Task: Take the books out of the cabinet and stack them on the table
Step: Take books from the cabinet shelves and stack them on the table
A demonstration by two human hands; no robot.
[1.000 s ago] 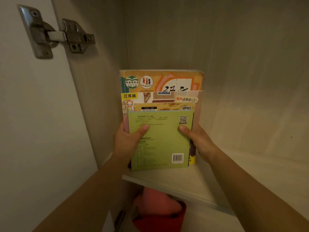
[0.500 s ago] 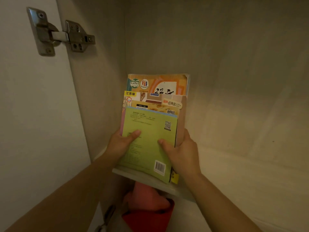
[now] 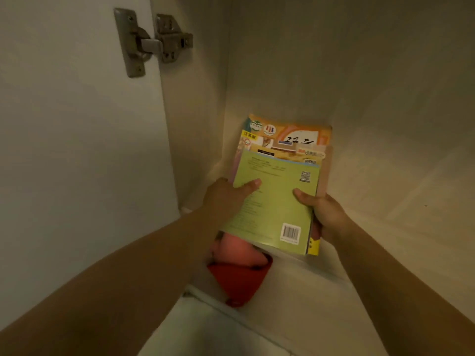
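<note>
A bundle of several books (image 3: 276, 201) is held tilted inside the pale cabinet, a green back cover with a barcode facing me and orange covers (image 3: 288, 136) showing behind it. My left hand (image 3: 226, 196) grips the bundle's left edge, thumb lying across the green cover. My right hand (image 3: 323, 214) grips the right edge, thumb on the cover and fingers hidden behind the books. The bundle's lower end hangs past the front edge of the shelf (image 3: 359, 227).
The open cabinet door (image 3: 77, 150) stands on the left with a metal hinge (image 3: 151, 39) near the top. A red and pink object (image 3: 239, 273) sits below the shelf, under the books. The cabinet's back wall (image 3: 359, 73) is close behind.
Both hands have drawn the bundle of books toward me and tilted it back, so that its lower end now juts over the shelf's front edge. The view has shifted right and down.
</note>
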